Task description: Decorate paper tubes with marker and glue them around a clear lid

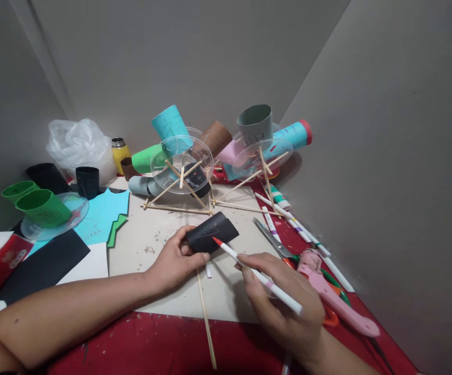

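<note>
My left hand (pixel 181 260) grips a black paper tube (pixel 206 234) from its left end, the thumb below and the fingers behind. The tube lies tilted just above the pale board, with a faint drawn line on its side. In my right hand (pixel 284 302) is a white marker (pixel 263 278) held like a pen, its red tip touching or almost touching the tube's side. A thin wooden stick (pixel 206 317) lies under the left hand, pointing toward me. Beyond the tube stands a wheel of clear plastic discs (pixel 182 140) with coloured paper tubes on a stick frame (pixel 176 209).
Scissors (pixel 272 239), a pink glue gun (pixel 327 294) and several markers (pixel 304 234) lie along the right, by the grey wall. Green paper cups (pixel 44 208), blue paper (pixel 104 219) and black paper (pixel 53 265) lie left. A plastic bag (pixel 79 143) and yellow bottle (pixel 120 153) stand behind.
</note>
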Tool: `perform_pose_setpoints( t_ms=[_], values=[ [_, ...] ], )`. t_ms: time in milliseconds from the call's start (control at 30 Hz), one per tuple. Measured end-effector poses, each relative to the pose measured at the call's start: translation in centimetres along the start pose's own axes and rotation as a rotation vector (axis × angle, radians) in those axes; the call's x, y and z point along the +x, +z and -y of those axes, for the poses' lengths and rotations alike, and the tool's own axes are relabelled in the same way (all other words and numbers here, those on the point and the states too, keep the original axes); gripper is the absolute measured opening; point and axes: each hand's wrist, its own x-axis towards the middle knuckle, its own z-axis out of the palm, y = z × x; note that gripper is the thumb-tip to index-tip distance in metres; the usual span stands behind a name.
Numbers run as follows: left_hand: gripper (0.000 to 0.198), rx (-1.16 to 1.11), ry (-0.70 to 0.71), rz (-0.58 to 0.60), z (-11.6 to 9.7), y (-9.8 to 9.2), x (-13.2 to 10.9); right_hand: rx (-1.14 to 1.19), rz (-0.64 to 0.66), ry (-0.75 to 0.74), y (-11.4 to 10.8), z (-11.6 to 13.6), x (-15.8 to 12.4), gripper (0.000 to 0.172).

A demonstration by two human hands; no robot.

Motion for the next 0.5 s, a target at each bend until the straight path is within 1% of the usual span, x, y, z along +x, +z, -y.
perform_pose_setpoints(
  t_ms=[200, 300, 500],
  values=[
    [0.060, -0.006, -0.011, 0.013, 0.13, -0.02, -0.04, -0.017, 0.027, -0.032, 0.42, -0.26, 0.27, 0.029],
    [0.059, -0.012, -0.004, 0.025, 0.24, -0.11, 0.00, -0.008, 0.031, -0.021, 0.52, -0.19, 0.26, 0.028],
    [0.055, -0.019, 0.031, 0.027, 0.34, -0.15, 0.11, 0.078, 0.076, -0.005, 0.88, 0.11, 0.10, 0.025]
  ],
)
